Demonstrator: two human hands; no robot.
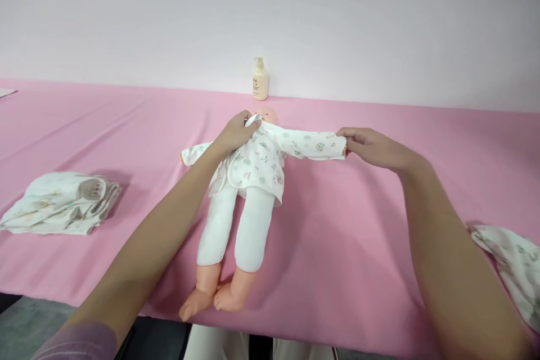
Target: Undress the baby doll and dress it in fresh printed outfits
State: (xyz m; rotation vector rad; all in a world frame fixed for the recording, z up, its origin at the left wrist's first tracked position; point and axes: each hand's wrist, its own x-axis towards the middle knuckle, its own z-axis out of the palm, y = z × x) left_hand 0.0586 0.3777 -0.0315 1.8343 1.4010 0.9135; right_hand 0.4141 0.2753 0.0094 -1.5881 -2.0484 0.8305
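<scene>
A baby doll [238,287] lies on its back with its bare feet toward me, dressed in white trousers [253,225] and a printed white baby shirt [261,160]. Both its arms are in the sleeves. My left hand [237,132] pinches the shirt's edge near the doll's neck, partly covering its face. Over on the right, my right hand [363,143] grips the cuff end of the stretched-out sleeve [312,144], where the doll's hand is mostly hidden. The shirt front overlaps across the chest.
A cream pump bottle [260,81] stands behind the doll's head against the wall. Folded printed cloths [63,202] lie at the left, and another printed cloth [514,270] sits at the right edge. Everything rests on a pink cloth-covered table [337,270].
</scene>
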